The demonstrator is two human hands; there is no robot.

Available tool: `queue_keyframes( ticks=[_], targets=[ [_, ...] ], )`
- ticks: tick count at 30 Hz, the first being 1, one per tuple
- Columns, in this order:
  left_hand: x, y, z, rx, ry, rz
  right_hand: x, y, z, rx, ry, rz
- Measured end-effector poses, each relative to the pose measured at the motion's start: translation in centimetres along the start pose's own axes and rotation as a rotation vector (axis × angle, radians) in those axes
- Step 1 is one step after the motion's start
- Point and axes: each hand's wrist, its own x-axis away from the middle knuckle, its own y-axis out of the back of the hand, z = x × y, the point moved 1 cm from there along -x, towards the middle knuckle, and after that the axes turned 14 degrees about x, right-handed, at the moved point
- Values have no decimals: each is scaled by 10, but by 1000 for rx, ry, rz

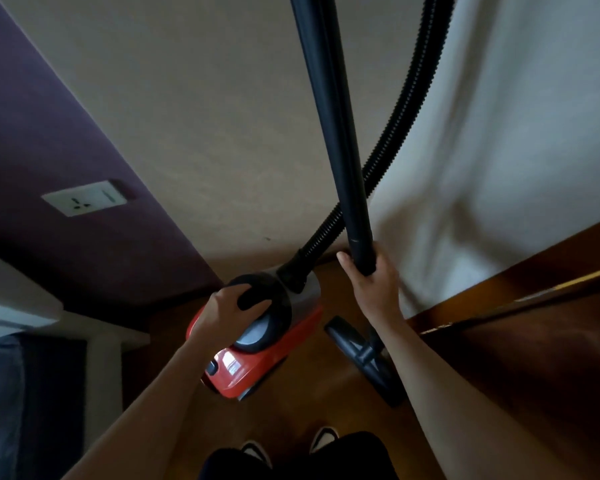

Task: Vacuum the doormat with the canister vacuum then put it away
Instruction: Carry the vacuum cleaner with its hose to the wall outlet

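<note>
The red canister vacuum (257,362) sits on the wooden floor just ahead of my feet. My left hand (227,311) grips its black top handle. My right hand (371,282) is closed around the black wand (329,109), which stands nearly upright. The ribbed black hose (400,123) runs from the canister's front up past the wand. The black floor nozzle (364,358) lies on the floor to the right of the canister, below my right hand. No doormat is visible.
A beige wall (205,116) faces me, with a purple wall (49,140) on the left carrying a white socket (84,201). A pale curtain (499,150) hangs at right above a dark wooden piece (534,323). White furniture (21,299) stands at left.
</note>
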Motion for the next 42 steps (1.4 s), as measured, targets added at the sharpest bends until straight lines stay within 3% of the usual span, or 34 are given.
queue_keyframes(
  ticks=[11, 19, 26, 34, 42],
  targets=[
    [-106, -96, 210, -95, -3, 41, -15, -151, -183, -37, 10, -119],
    [-164, -143, 303, -115, -64, 128, -37, -228, -265, -56, 21, -145],
    [-196, -169, 346, -117, -47, 190, -61, -256, -292, -61, 90, -215],
    [-220, -194, 346, -143, -56, 237, -79, -263, -310, -94, 70, -230],
    [-232, -213, 347, -202, -140, 168, -86, -264, -331, -90, -5, -240]
  ],
)
